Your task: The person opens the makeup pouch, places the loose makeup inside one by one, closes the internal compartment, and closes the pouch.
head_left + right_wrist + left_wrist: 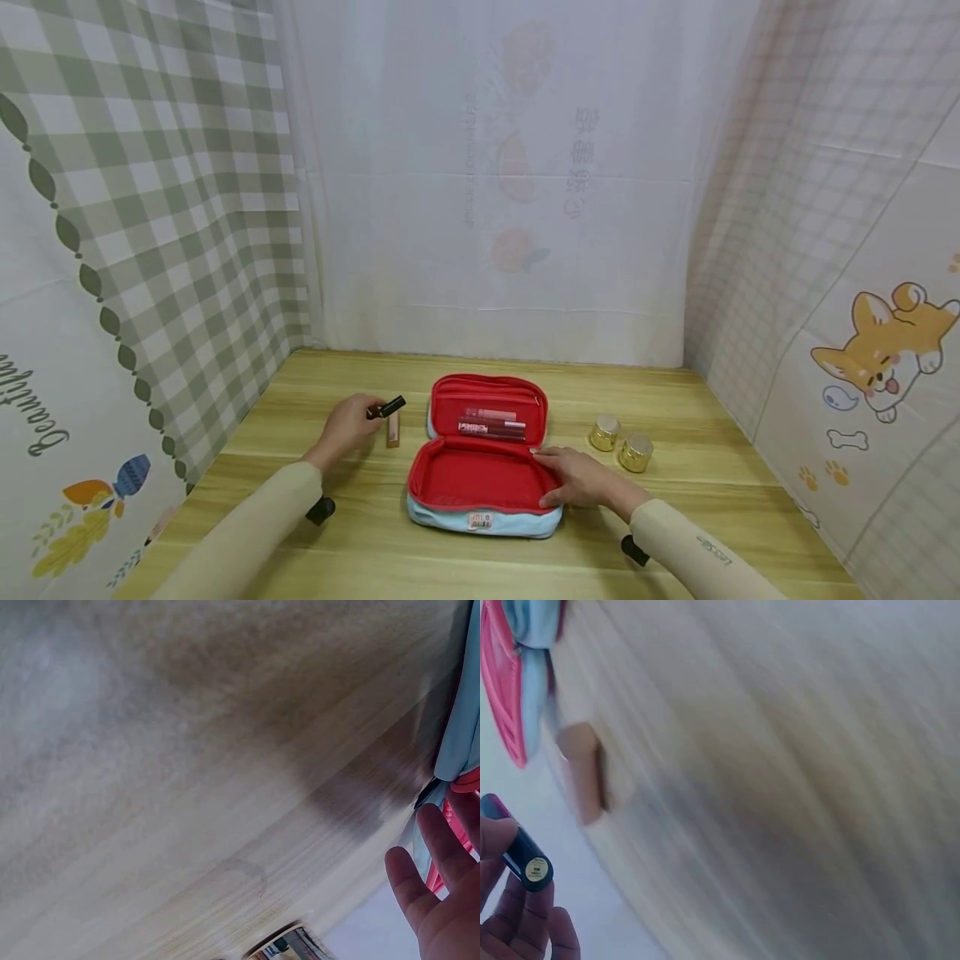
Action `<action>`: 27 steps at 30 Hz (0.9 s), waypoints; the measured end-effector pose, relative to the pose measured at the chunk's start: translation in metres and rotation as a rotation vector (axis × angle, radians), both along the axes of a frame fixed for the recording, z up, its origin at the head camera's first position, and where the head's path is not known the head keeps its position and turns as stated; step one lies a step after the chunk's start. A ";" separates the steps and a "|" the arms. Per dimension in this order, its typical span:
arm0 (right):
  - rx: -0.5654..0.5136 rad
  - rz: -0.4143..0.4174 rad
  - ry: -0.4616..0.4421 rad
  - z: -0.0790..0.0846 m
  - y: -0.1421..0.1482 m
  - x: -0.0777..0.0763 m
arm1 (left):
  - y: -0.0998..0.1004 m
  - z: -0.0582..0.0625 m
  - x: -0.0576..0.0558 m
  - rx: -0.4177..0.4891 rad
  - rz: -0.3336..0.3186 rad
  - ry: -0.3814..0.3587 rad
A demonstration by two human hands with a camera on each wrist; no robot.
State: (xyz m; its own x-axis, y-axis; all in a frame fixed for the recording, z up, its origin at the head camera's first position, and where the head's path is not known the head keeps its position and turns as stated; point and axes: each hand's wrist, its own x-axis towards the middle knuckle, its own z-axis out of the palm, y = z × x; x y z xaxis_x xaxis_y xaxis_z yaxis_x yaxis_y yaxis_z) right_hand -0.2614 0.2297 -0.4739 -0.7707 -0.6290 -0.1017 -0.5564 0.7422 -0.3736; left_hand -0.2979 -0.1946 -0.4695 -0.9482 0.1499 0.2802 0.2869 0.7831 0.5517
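My left hand [352, 427] pinches a black lipstick tube [387, 407] between thumb and fingers, raised over the table's left part. In the left wrist view, the tube [526, 851] has a round pale label on its end. Below it, a rose-gold lipstick tube [393, 430] lies on the table. At the centre is an unzipped cosmetic pouch [487, 480], light blue outside and red inside, its lid folded back. Several slim makeup tubes [491, 423] sit in the lid. My right hand [581, 477] rests on the pouch's right edge, fingers extended and spread in the right wrist view [442, 877].
Two gold jars [603, 432] with pale lids stand right of the pouch; one shows partly in the right wrist view. The wooden table [337, 558] is bordered by a white curtain [420, 250] behind and patterned cloths on both sides.
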 end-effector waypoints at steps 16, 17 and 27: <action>-0.004 -0.007 -0.011 0.001 -0.001 0.000 | 0.059 0.013 0.006 -0.079 -0.265 0.047; -0.003 -0.007 -0.010 0.001 -0.001 0.000 | 0.062 0.013 0.007 -0.083 -0.281 0.043; -0.005 -0.009 -0.018 0.001 -0.001 0.000 | 0.085 0.015 0.010 -0.167 -0.398 0.034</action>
